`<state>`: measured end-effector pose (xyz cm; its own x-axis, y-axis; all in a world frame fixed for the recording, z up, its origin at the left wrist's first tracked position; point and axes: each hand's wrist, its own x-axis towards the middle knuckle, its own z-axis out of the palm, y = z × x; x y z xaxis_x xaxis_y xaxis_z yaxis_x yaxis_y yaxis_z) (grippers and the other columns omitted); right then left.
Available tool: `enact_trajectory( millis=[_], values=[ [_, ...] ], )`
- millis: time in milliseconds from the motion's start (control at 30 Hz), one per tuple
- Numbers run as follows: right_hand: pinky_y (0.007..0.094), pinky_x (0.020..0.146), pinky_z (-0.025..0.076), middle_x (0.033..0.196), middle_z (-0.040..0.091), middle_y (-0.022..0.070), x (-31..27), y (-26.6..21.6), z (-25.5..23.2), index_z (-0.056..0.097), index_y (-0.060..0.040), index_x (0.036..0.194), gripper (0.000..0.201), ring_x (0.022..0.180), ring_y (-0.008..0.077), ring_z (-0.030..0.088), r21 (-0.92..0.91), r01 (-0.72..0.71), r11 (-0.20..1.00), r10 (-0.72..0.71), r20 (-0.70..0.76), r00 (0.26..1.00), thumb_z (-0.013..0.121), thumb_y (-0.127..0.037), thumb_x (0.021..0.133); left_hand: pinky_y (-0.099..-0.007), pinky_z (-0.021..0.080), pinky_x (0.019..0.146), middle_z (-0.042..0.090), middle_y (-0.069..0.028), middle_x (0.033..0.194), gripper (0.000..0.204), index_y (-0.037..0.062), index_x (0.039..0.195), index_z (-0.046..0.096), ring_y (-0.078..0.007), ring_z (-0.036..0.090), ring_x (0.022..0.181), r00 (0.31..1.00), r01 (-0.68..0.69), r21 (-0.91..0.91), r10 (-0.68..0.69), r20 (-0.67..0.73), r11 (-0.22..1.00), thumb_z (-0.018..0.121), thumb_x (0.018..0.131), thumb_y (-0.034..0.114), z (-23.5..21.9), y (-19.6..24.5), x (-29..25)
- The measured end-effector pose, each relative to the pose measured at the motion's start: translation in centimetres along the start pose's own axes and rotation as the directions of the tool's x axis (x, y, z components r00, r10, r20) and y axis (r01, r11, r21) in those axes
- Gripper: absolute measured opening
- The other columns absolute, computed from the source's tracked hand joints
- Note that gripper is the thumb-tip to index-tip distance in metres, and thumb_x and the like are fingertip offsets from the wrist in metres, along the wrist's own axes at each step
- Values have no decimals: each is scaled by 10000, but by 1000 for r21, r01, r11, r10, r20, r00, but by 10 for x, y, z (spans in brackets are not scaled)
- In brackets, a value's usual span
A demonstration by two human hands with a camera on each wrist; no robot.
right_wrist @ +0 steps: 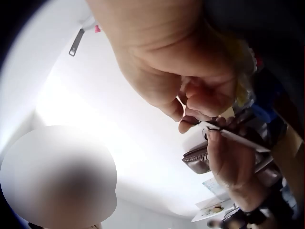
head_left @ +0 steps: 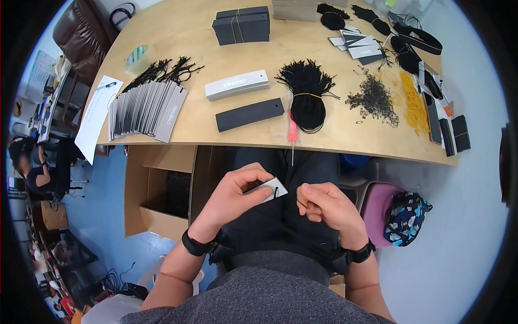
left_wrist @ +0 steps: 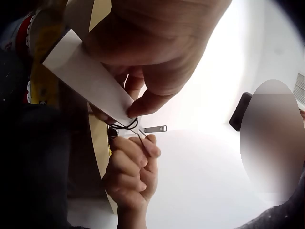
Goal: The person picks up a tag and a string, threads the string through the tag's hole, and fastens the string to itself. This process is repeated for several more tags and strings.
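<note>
My left hand (head_left: pixel 234 191) holds a pale hang tag (head_left: pixel 280 187) over my lap, thumb on its face and fingers behind. In the left wrist view the tag (left_wrist: pixel 86 78) is a long strip, with a black cord (left_wrist: pixel 126 126) looped at its end. Just right of the tag, my right hand (head_left: pixel 329 205) has its fingers curled in. It pinches the cord's thin strands between thumb and finger, as the left wrist view shows. On the table edge ahead lies a tool with a red handle (head_left: pixel 292 129) and thin metal shaft.
On the table (head_left: pixel 194 119) lie a fanned row of corded tags (head_left: pixel 143 110), a white tag stack (head_left: pixel 237 85), a dark stack (head_left: pixel 250 114) and a bundle of black cords (head_left: pixel 308 110). Small dark clips (head_left: pixel 375 100) and yellow bands (head_left: pixel 414 102) lie right. A cardboard box (head_left: pixel 162 221) stands below.
</note>
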<state>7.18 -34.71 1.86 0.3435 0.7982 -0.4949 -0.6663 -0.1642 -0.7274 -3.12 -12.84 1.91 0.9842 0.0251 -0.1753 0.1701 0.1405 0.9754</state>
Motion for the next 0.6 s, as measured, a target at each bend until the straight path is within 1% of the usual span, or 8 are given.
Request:
enact_trajectory(
  millis=[33, 67, 100, 133, 200, 400, 533, 600],
  values=[
    [225, 497, 331, 602, 428, -46, 0, 0, 1, 634, 24, 809, 352, 554, 43, 393, 2, -1, 1000, 1, 0, 1000, 568, -261, 1004, -216, 452, 767, 543, 3, 932, 147, -46, 1038, 667, -60, 570, 866, 999, 54, -92, -54, 4, 994, 629, 899, -17, 0, 2, -1],
    [235, 508, 353, 587, 443, -29, -1, 1, 5, 663, 23, 814, 318, 563, 57, 425, -287, 97, 953, -119, -63, 991, 606, -244, 976, -216, 452, 767, 543, 3, 932, 147, -46, 1038, 667, -60, 570, 866, 998, 57, -92, -57, 6, 994, 629, 899, -17, 0, 1, -1],
    [245, 520, 374, 573, 459, -12, -1, 1, 7, 692, 22, 819, 284, 572, 71, 457, -557, 162, 815, -251, -86, 964, 643, -226, 949, -215, 452, 768, 542, 6, 934, 147, -48, 1040, 666, -59, 572, 866, 997, 73, -133, -70, 27, 988, 623, 903, -17, 1, -1, 0],
    [245, 520, 374, 573, 459, -12, -1, 3, 8, 692, 22, 819, 284, 572, 71, 457, -555, 162, 816, -251, -88, 964, 643, -226, 949, -214, 453, 769, 540, 9, 935, 147, -50, 1043, 665, -58, 573, 866, 995, 90, -172, -83, 48, 981, 617, 908, -17, 1, -2, 0],
    [262, 540, 394, 617, 510, 15, 0, 8, 10, 739, -19, 886, 149, 592, 91, 494, -658, 252, 710, -365, -38, 930, 730, -165, 857, -214, 451, 772, 539, 9, 932, 148, -47, 1045, 666, -57, 571, 865, 996, 88, -172, -83, 39, 981, 616, 910, -15, 4, -3, 1],
    [257, 530, 367, 726, 540, 15, 7, 10, 24, 745, -38, 937, 185, 582, 86, 472, -688, 250, 681, -450, -124, 884, 795, -110, 774, -214, 449, 786, 542, 7, 935, 151, -39, 1049, 669, -55, 567, 876, 999, 41, -122, -44, -21, 992, 614, 911, -12, 11, -6, 2],
    [251, 527, 359, 731, 534, 8, 15, 22, 24, 731, -23, 903, 147, 585, 69, 456, -661, 322, 678, -519, -120, 846, 785, -87, 782, -220, 449, 763, 563, -5, 923, 124, -31, 1007, 679, -74, 572, 857, 995, 14, -170, -31, -95, 985, 637, 894, -3, 16, -3, 1],
    [225, 540, 386, 750, 539, -6, 15, 28, 21, 679, 1, 890, 96, 618, 47, 475, -566, 378, 733, -559, -184, 809, 735, -61, 844, -219, 454, 775, 557, -4, 936, 155, -33, 1050, 672, -66, 570, 864, 995, 19, -133, -31, -90, 991, 631, 904, -4, 11, -2, 0]
  ],
)
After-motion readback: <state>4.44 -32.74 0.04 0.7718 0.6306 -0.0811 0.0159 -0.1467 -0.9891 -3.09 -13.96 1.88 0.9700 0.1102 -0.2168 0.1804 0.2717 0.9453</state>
